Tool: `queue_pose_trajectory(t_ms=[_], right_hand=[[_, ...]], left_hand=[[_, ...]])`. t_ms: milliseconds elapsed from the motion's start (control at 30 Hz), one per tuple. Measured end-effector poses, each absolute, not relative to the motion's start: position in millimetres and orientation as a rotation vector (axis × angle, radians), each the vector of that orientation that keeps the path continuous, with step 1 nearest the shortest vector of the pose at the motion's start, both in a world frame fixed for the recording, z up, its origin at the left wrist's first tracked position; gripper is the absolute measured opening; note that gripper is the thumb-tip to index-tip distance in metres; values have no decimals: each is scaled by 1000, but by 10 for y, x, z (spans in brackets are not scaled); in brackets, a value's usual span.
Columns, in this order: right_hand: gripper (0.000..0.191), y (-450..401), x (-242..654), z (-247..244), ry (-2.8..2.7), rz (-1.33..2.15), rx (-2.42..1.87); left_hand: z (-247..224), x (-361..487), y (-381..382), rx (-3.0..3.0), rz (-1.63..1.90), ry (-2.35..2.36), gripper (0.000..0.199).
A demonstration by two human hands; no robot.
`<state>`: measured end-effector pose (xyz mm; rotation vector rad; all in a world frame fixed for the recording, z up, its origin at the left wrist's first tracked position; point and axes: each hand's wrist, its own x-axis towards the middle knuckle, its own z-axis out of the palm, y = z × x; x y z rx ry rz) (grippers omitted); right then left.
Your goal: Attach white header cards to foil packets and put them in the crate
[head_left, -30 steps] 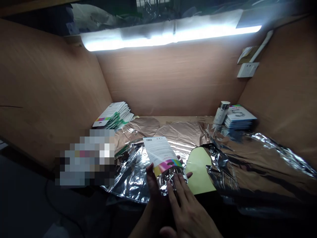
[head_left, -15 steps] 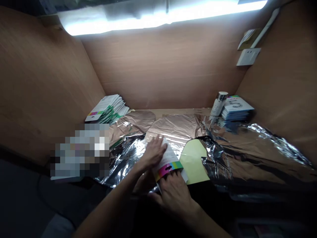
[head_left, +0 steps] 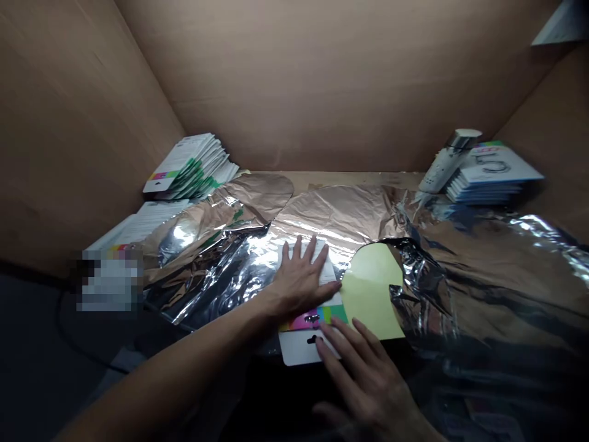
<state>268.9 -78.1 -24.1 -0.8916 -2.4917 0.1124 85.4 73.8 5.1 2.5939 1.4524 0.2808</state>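
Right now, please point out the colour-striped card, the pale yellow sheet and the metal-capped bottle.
Colour-striped card (head_left: 304, 347): head view, on its white hanging tab.
Pale yellow sheet (head_left: 370, 288): head view, on its middle.
Metal-capped bottle (head_left: 439, 166): head view, on its white body.

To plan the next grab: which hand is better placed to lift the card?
Probably the right hand: its fingertips are at the card's lower end, while the left hand lies flat on its upper part.
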Motion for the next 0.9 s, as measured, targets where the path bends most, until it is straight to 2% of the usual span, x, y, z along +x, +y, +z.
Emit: queue_pose_trajectory(t_ms=[100, 200, 267, 333, 400, 433, 500, 533, 567, 733, 900], right_hand=[[67, -640, 2738, -188, -2532, 80, -1046], [53, -567, 2718, -239, -2475, 46, -1023], [47, -554, 2717, -276, -2414, 58, -1000], [42, -557, 2726, -275, -2360, 120, -984], [30, -563, 2722, -234, -2284, 238, -1000], [22, -564, 2709, -204, -2228, 307, -1017], [12, -559, 2656, -142, -2086, 430, -1091], [14, -554, 2619, -117, -2022, 463, -1149], [17, -548, 2579, -97, -1972, 462, -1221], [9, -510, 2434, -53, -1908, 267, -1538], [9, -486, 2440, 30, -1982, 346, -1617]], left_hand=[[106, 889, 790, 2704, 277, 1204, 84], [187, 820, 742, 2770, 436, 1030, 50], [233, 667, 594, 2734, 567, 985, 39], [247, 447, 368, 2679, 584, 933, 44], [221, 222, 127, 2663, 518, 876, 66], [193, 133, 21, 2662, 503, 864, 68], [121, 29, -134, 2630, 543, 890, 46], [83, 17, -180, 2590, 588, 925, 32], [47, 28, -209, 2539, 638, 967, 27], [-14, 195, -217, 2321, 720, 1202, 36], [67, 224, -183, 2328, 617, 1238, 33]])
